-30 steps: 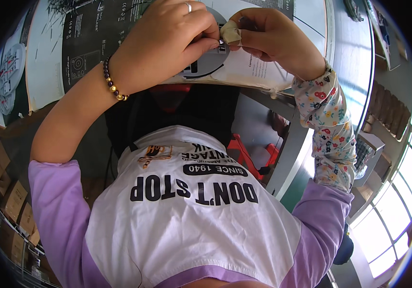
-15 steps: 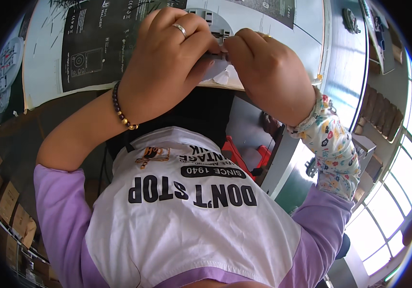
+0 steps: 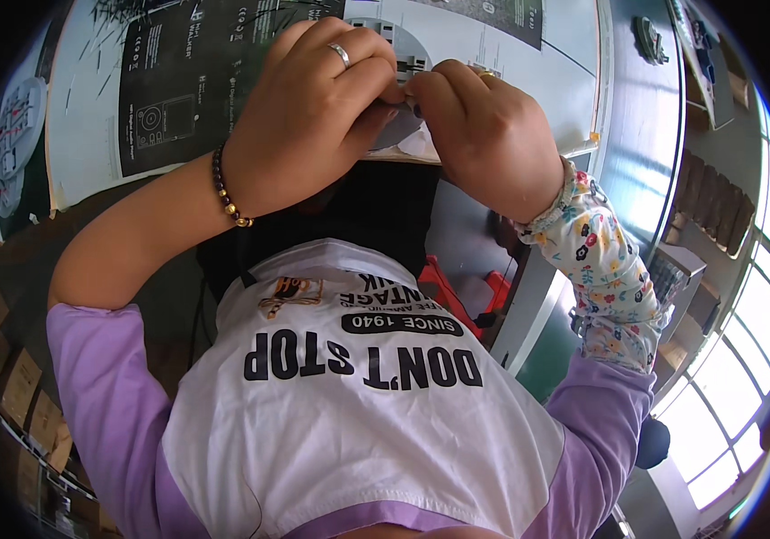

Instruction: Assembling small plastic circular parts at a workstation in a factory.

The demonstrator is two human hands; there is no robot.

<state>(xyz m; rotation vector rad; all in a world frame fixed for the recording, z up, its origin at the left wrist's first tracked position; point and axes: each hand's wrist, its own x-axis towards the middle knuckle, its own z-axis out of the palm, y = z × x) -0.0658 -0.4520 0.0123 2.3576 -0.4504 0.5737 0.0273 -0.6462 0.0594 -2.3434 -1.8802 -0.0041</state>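
My left hand (image 3: 313,117), with a ring and a beaded bracelet, is closed at the far edge of my lap, thumb and fingers pinched together. Facing it, my right hand (image 3: 492,135), its forearm in a floral sleeve, is closed too, and its fingertips almost meet the left ones. Whatever lies between the fingertips is too small and too covered to make out. Just behind and beneath the fingers lies a round grey plastic part (image 3: 410,43) with raised slots and clips. A crumpled white piece (image 3: 416,144) sits by the table edge.
Dark printed sheets (image 3: 165,108) cover the pale tabletop, with thin black slivers (image 3: 120,11) scattered at the back left. More round grey parts (image 3: 15,135) with red bits are stacked at far left. A dark object (image 3: 650,40) lies on the surface at right. Something red (image 3: 448,292) shows below the table.
My right hand has shifted slightly left, closer to the left fingertips, and its forearm has swung left with it. The left hand keeps nearly the same place and pinch.
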